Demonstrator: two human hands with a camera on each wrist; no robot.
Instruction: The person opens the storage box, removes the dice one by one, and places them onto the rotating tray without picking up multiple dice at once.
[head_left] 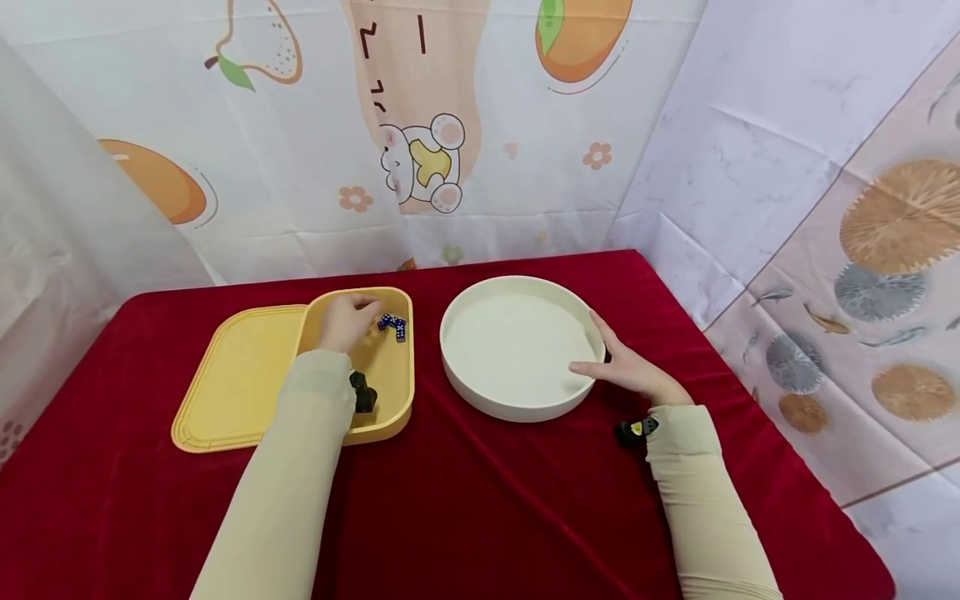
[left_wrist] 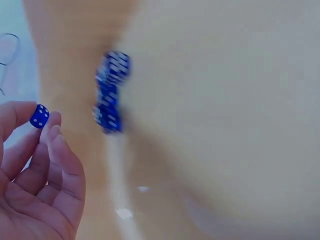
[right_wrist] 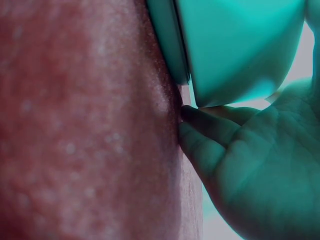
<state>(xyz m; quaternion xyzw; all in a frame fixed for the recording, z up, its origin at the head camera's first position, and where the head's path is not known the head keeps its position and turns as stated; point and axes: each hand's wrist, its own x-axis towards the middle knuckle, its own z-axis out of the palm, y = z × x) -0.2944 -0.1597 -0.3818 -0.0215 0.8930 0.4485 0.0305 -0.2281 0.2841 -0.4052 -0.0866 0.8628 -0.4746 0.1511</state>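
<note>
A red, velvety cloth (head_left: 465,500) with a soft nap covers the surface. On it lies a flat yellow plastic lid (head_left: 240,375) with rounded corners, and partly over its right side sits a deeper yellow plastic box (head_left: 390,392) of the same rounded rectangular shape. Right of the box stands a smooth, matte, round cream tray (head_left: 517,346) with a low upright wall.

Inside the box, near its far right corner, a small cluster of blue dice (head_left: 393,325) with white pips lies on the floor; in the left wrist view they are blurred.

The left hand (head_left: 345,321) reaches into the far end of the box, fingers gently curled, and pinches a single blue die (left_wrist: 39,115) between its fingertips (left_wrist: 52,131), just beside the cluster. Its forearm, in a beige sleeve (head_left: 292,467), stretches forward across the near part of the box.

The right hand (head_left: 630,367) rests against the tray's right side, fingers fairly straight along the outer wall and thumb toward the near rim. The right wrist view shows the fingertips (right_wrist: 210,130) tucked under the wall's edge where it meets the cloth.
</note>
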